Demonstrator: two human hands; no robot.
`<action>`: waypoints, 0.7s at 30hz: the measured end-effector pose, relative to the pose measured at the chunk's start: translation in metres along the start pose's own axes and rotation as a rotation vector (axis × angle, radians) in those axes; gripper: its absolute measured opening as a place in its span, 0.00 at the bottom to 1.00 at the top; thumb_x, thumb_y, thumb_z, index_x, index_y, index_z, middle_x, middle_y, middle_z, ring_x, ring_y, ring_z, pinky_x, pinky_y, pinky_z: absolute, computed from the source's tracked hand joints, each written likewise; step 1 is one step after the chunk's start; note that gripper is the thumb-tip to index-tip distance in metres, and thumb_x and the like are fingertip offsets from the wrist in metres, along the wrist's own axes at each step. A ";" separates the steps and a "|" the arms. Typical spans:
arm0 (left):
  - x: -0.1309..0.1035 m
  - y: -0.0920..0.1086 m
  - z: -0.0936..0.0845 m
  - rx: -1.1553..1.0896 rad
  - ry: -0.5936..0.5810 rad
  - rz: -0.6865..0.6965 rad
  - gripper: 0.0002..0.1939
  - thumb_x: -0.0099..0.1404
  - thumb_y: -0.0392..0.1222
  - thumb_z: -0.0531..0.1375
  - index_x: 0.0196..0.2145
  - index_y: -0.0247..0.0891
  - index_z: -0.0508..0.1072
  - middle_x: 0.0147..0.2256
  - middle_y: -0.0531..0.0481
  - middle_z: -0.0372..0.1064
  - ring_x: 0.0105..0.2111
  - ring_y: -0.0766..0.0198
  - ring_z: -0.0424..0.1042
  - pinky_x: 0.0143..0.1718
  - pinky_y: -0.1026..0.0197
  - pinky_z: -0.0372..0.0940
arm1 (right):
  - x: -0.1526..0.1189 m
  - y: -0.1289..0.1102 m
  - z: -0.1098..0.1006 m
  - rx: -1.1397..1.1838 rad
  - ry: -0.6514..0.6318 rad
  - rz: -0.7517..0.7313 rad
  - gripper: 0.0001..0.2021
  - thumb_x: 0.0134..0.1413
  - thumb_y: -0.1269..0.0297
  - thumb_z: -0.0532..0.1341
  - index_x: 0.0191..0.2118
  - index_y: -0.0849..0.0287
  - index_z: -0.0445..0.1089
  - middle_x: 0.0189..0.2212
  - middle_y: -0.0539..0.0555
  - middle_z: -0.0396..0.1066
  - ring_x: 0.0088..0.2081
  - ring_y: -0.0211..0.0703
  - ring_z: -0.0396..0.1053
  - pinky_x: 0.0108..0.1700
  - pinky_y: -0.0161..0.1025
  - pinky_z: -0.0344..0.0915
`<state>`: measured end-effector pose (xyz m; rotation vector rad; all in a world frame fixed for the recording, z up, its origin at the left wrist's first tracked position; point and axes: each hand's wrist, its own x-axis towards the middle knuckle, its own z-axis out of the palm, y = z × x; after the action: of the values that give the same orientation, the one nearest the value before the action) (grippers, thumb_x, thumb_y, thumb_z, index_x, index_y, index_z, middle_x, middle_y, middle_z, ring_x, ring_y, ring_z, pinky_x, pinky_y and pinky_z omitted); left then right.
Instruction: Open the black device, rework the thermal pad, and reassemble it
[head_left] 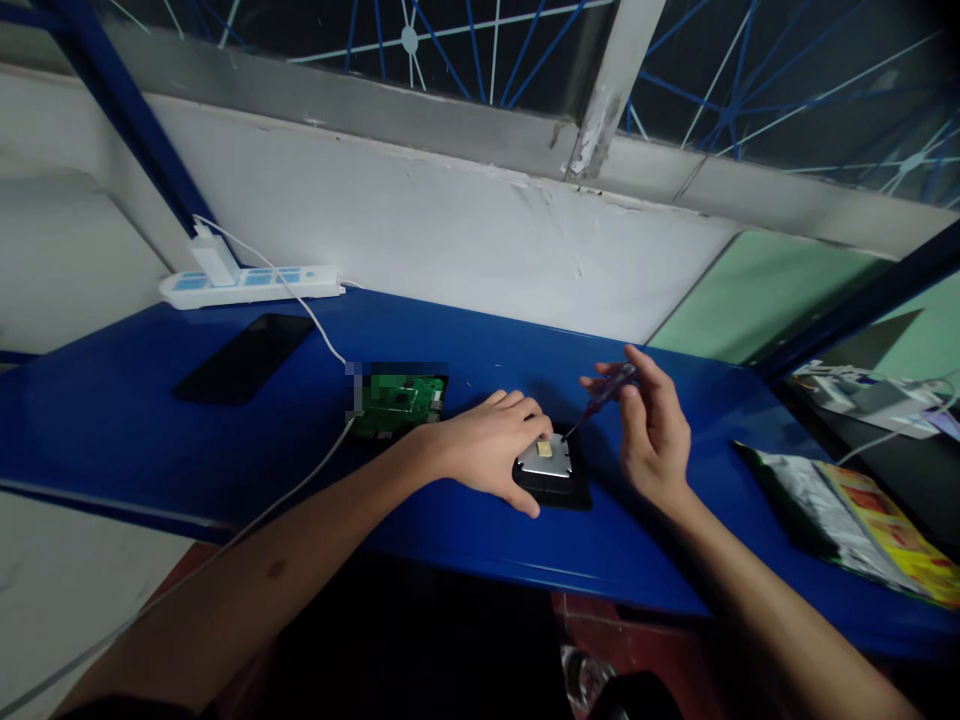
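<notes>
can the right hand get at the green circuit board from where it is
Probably not easily: the left hand, on the black part, lies between the right hand and the green circuit board, and the right hand's fingers hold a screwdriver.

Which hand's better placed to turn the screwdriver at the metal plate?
Right hand, I'd say: it holds the screwdriver, tip at the metal plate's upper-right corner. Left hand lies against the black casing, probably better for steadying.

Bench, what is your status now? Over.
Left hand spread on black unit. Right hand holds screwdriver, tip at metal plate. Circuit board close to left hand.
</notes>
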<state>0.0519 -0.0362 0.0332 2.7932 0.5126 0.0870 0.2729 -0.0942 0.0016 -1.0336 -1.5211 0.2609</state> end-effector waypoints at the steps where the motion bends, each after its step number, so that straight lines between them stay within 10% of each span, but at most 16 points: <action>1: 0.000 0.000 0.001 -0.001 0.006 0.003 0.38 0.54 0.67 0.68 0.52 0.37 0.68 0.53 0.40 0.65 0.53 0.47 0.63 0.55 0.51 0.56 | 0.000 0.001 0.000 -0.019 0.008 -0.002 0.22 0.69 0.66 0.54 0.65 0.44 0.60 0.49 0.55 0.73 0.44 0.46 0.79 0.51 0.56 0.76; 8: 0.001 0.000 0.004 -0.005 0.027 0.014 0.40 0.53 0.67 0.69 0.53 0.36 0.68 0.54 0.40 0.65 0.53 0.47 0.63 0.56 0.50 0.56 | 0.004 -0.001 -0.002 -0.090 0.076 -0.057 0.19 0.62 0.67 0.63 0.57 0.45 0.68 0.42 0.51 0.67 0.38 0.41 0.75 0.40 0.44 0.78; 15: 0.001 0.000 0.004 -0.001 0.023 0.013 0.40 0.54 0.68 0.68 0.54 0.37 0.68 0.54 0.40 0.65 0.53 0.47 0.63 0.56 0.50 0.55 | 0.001 -0.005 -0.002 -0.031 0.026 0.014 0.20 0.70 0.63 0.53 0.64 0.46 0.63 0.52 0.56 0.73 0.48 0.48 0.78 0.54 0.57 0.74; 21: 0.001 -0.001 0.004 -0.010 0.010 0.008 0.41 0.55 0.69 0.67 0.54 0.37 0.67 0.56 0.39 0.64 0.55 0.46 0.62 0.56 0.49 0.55 | 0.003 -0.003 -0.003 -0.087 0.069 -0.034 0.17 0.63 0.66 0.63 0.56 0.47 0.69 0.38 0.50 0.69 0.34 0.39 0.75 0.37 0.42 0.76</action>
<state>0.0527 -0.0366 0.0291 2.7864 0.5018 0.1055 0.2744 -0.0946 0.0062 -1.0730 -1.4974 0.1350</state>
